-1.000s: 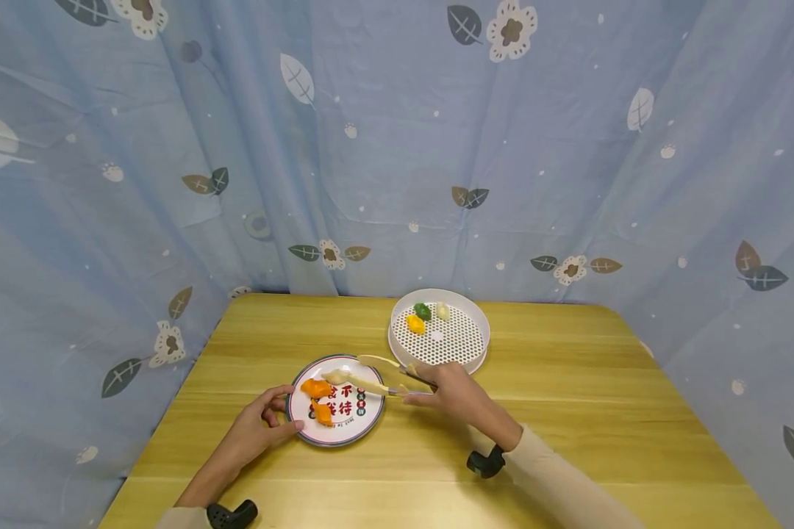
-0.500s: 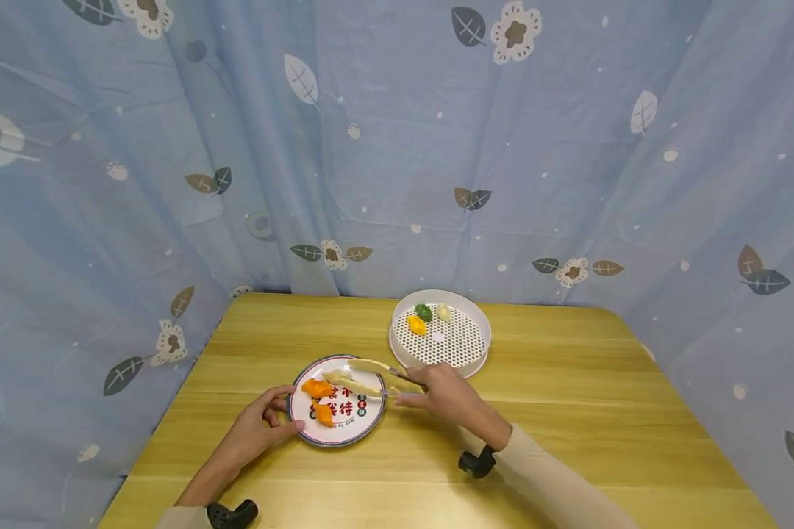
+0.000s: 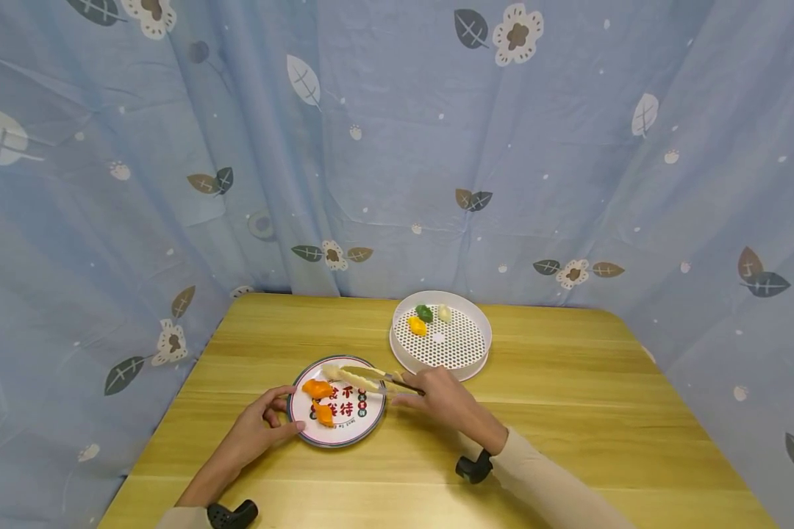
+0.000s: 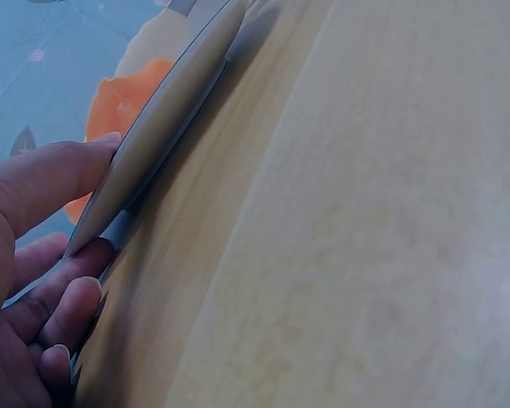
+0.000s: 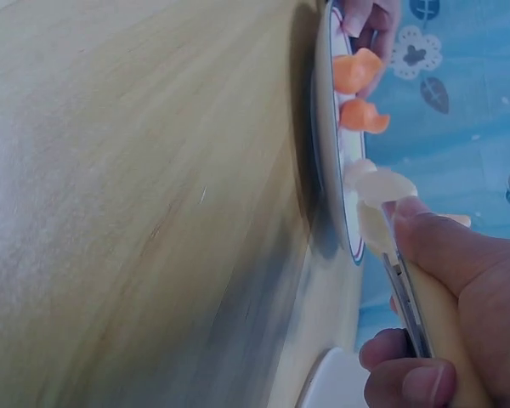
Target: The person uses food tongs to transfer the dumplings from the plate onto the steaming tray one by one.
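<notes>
My left hand (image 3: pixel 250 435) pinches the near-left rim of a round white plate (image 3: pixel 336 440) with red characters, thumb on top and fingers beneath. Two orange dumplings (image 3: pixel 316 389) lie on the plate beside a pale dumpling (image 3: pixel 329 371) at its far side. Over the plate's right edge, my right hand (image 3: pixel 445 400) grips a pair of tongs (image 3: pixel 365 383) with cream-coloured tips. In the right wrist view the tongs' tips (image 5: pixel 386 185) overlap the pale dumpling (image 5: pixel 358 172), partly hiding it.
Behind the right hand stands a round white steamer tray (image 3: pixel 459 353) with a perforated base. It holds a yellow dumpling (image 3: pixel 417 326), a green dumpling (image 3: pixel 424 313) and a pale dumpling (image 3: pixel 444 314). A blue patterned curtain (image 3: pixel 397 147) hangs around the wooden table (image 3: pixel 542 397).
My right hand has shifted slightly left with the tongs, and their arms have come closer together around the pale dumpling. The left hand and plate have stayed put.
</notes>
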### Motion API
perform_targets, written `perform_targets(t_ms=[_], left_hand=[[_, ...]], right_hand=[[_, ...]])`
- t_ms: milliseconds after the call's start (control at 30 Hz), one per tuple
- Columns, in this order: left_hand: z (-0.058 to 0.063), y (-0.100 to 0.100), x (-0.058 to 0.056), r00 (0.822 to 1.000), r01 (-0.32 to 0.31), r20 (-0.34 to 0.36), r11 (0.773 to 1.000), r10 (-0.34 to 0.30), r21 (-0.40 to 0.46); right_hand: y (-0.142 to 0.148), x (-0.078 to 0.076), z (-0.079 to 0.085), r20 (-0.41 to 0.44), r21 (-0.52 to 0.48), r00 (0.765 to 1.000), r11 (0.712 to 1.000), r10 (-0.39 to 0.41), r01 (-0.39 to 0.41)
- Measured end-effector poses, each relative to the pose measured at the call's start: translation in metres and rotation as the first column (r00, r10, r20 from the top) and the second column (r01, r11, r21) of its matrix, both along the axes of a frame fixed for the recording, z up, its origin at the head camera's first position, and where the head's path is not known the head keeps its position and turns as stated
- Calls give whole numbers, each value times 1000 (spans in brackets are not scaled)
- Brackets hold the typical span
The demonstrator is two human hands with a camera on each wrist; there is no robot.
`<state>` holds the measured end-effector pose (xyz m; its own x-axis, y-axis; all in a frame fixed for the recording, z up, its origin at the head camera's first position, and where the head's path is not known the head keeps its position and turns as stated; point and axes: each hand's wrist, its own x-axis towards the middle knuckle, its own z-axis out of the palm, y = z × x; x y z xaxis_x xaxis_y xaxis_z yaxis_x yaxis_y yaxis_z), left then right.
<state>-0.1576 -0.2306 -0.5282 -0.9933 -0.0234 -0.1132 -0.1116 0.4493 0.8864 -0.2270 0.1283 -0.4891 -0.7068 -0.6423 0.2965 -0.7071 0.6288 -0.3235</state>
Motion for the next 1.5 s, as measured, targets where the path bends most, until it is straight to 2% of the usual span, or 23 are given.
perform_targets(t_ms=[400, 633, 833, 1100, 1300, 1500], left_hand=[[-2, -1, -1, 1000, -1, 7, 1000, 1, -8], [-1, -1, -1, 1000, 3, 7, 1000, -3, -7], [-1, -1, -1, 1000, 4, -1, 1000, -4, -13], [-3, 0, 0, 1000, 2, 7, 1000, -2, -2], [-3, 0, -1, 1000, -2, 4, 1000, 2, -10], [-2, 0, -1, 1000, -9, 16, 1000, 9, -22]], right_hand=[[1, -1, -1, 56, -42, 998, 999, -22, 24], [-2, -3, -1, 35, -17, 999, 1000, -20, 20], [-6, -6, -3, 58, 2, 997, 999, -40, 40], [-15, -7, -10, 28, -18, 1000, 1000, -1, 1], [-17, -5, -12, 4, -21, 1000, 1000, -6, 6], [-15, -4, -9, 33, -53, 999, 999, -12, 13]])
